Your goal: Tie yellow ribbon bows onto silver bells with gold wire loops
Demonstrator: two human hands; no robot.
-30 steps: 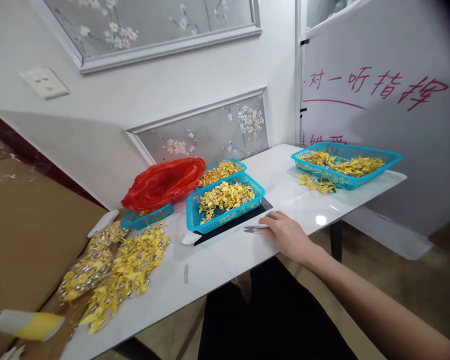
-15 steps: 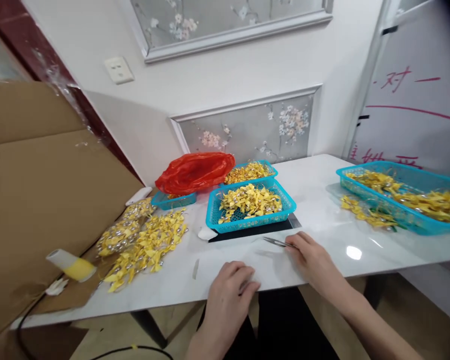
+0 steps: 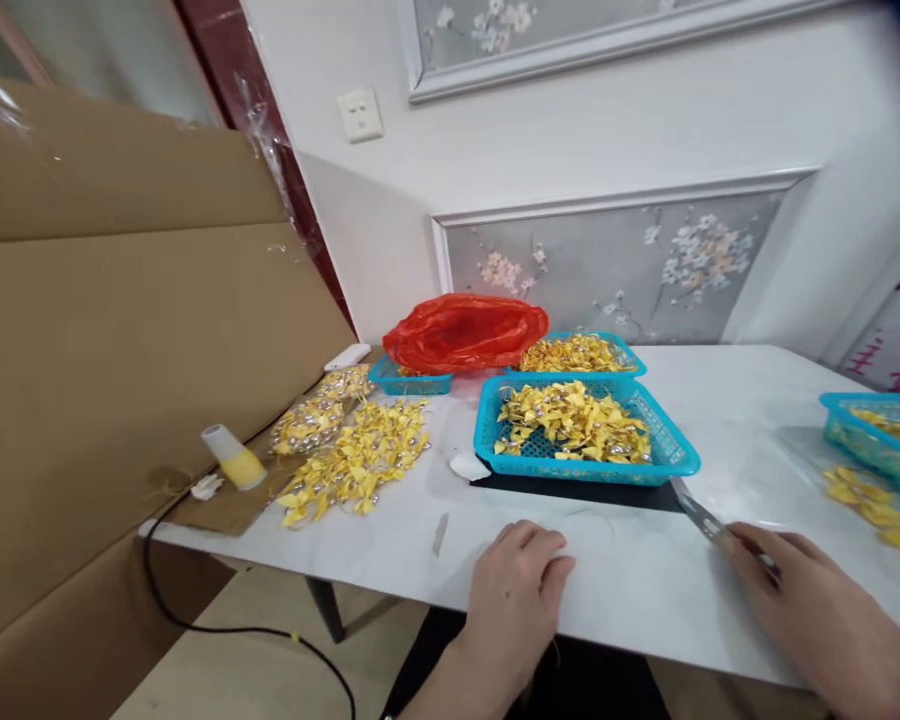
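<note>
My right hand (image 3: 817, 610) holds small metal thread snips (image 3: 701, 517) just above the white table (image 3: 630, 590), blades pointing up-left toward a blue basket (image 3: 675, 455) of yellow folded pieces. My left hand (image 3: 517, 590) rests palm down on the table's near edge, fingers curled, with a thin thread barely visible near it. A black mat (image 3: 585, 492) lies under the basket.
A loose heap of yellow pieces (image 3: 356, 465) lies at the left, by a cone-shaped spool (image 3: 232, 458) on cardboard. A red plastic bag (image 3: 465, 330) covers one basket behind; another blue basket (image 3: 874, 430) sits at far right. A black cable (image 3: 217, 625) hangs at the left.
The view has swung left. My left hand came onto the table's near edge. My right hand took up the snips and now holds them lifted.
</note>
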